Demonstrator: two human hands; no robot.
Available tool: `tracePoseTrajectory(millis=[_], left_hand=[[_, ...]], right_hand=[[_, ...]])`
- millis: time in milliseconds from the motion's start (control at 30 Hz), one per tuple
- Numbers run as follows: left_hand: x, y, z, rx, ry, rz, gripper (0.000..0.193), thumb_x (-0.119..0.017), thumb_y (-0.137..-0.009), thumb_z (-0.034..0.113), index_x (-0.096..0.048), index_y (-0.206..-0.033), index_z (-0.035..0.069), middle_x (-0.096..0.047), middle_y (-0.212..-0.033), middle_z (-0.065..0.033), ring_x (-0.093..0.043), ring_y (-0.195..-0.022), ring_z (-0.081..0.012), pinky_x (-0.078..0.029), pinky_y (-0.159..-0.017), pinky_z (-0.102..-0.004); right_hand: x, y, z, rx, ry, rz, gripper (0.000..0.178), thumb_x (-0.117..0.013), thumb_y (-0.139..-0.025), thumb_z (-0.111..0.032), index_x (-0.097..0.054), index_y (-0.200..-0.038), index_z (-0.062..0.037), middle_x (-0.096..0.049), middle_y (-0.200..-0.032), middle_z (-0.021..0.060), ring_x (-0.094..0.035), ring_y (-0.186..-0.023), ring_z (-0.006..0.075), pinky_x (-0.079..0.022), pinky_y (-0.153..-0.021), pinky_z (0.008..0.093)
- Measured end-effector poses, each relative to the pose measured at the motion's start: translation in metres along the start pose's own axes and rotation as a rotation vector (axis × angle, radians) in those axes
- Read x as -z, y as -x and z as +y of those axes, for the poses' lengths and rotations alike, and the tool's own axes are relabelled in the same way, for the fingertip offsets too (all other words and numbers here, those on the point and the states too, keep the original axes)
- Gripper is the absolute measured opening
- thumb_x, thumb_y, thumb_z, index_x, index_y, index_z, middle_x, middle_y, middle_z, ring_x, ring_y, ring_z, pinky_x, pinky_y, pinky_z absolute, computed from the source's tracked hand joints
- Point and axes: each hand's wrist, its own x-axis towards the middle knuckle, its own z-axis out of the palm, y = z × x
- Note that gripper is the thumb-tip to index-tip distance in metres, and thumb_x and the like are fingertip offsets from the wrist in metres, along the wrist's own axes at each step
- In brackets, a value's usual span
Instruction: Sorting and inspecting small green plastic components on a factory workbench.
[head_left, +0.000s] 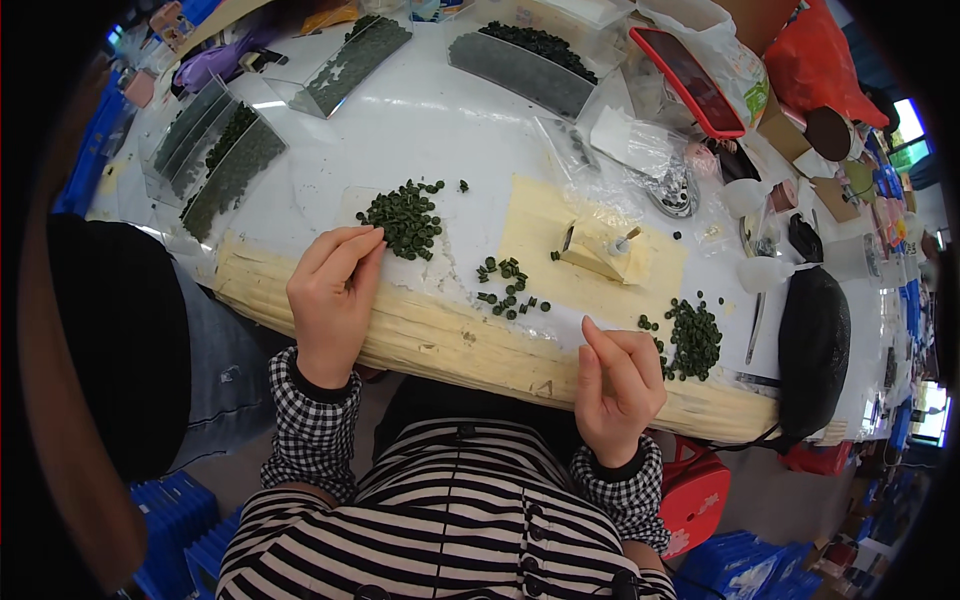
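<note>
At the near edge of a pile of small round dark green pieces (405,220), my left hand (335,290) has its fingertips pinched together. What they hold, if anything, is too small to tell. My right hand (620,390) is raised over the padded table edge with fingers curled and thumb close to the index finger; anything between them cannot be made out. Just right of it lies a second pile of the green pieces (695,340). A loose scatter of the same pieces (510,285) lies between my hands. Beyond stands a small cream block fixture (600,252) with an upright pin.
Clear bins of green pieces (335,75) stand at the far side and left. A phone in a red case (690,85) leans at the far right among plastic bags. A black bag (815,350) hangs at the right edge. Another person (120,340) sits close on my left.
</note>
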Motion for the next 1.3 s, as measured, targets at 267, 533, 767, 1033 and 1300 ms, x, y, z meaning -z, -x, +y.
tracePoseTrajectory(millis=[267,533,767,1033,1300], left_hand=[[-0.003,0.004,-0.003,-0.056,0.036,0.103,0.016,-0.069,-0.079,-0.007,-0.069,-0.095,-0.003,-0.068,-0.093,-0.0121,-0.066,-0.082,-0.0191,-0.054,-0.07,-0.0266],[0.011,-0.005,-0.024,0.627,1.195,0.216,0.021,-0.062,-0.091,0.001,-0.062,-0.111,-0.002,-0.066,-0.104,-0.0097,-0.064,-0.097,-0.018,-0.055,-0.085,-0.0243],[0.005,-0.032,-0.022,0.882,2.051,0.16,0.023,-0.054,-0.095,0.001,-0.055,-0.117,-0.004,-0.059,-0.107,-0.0115,-0.055,-0.106,-0.0208,-0.053,-0.083,-0.0267],[-0.003,-0.039,-0.031,1.016,2.229,0.067,0.022,-0.045,-0.097,0.002,-0.05,-0.118,-0.004,-0.048,-0.101,-0.0115,-0.045,-0.088,-0.0185,-0.04,-0.075,-0.0287],[-0.005,-0.05,-0.023,1.079,2.332,0.196,0.025,-0.04,-0.097,-0.004,-0.046,-0.122,-0.006,-0.048,-0.099,-0.0102,-0.044,-0.079,-0.0132,-0.04,-0.065,-0.0233]], right_hand=[[0.0,0.0,0.001,0.02,0.013,0.005,0.025,-0.07,-0.075,0.004,-0.071,-0.1,0.002,-0.061,-0.08,0.0091,-0.056,-0.068,0.0218,-0.045,-0.06,0.0297],[0.0,0.0,0.0,0.02,0.05,0.032,0.025,-0.07,-0.075,0.004,-0.071,-0.101,0.0021,-0.061,-0.08,0.0089,-0.056,-0.068,0.0215,-0.044,-0.06,0.0299],[0.0,-0.002,0.0,-0.008,0.04,0.016,0.025,-0.07,-0.076,0.005,-0.071,-0.101,0.0019,-0.06,-0.079,0.009,-0.055,-0.068,0.0208,-0.043,-0.058,0.0289],[0.0,-0.002,0.0,-0.016,0.047,0.034,0.026,-0.07,-0.075,0.006,-0.071,-0.101,0.0019,-0.06,-0.078,0.0087,-0.054,-0.067,0.0203,-0.043,-0.058,0.0287],[0.001,-0.002,0.0,-0.035,0.041,0.016,0.027,-0.07,-0.075,0.006,-0.071,-0.102,0.0018,-0.06,-0.079,0.0088,-0.054,-0.067,0.0203,-0.043,-0.058,0.0284]])
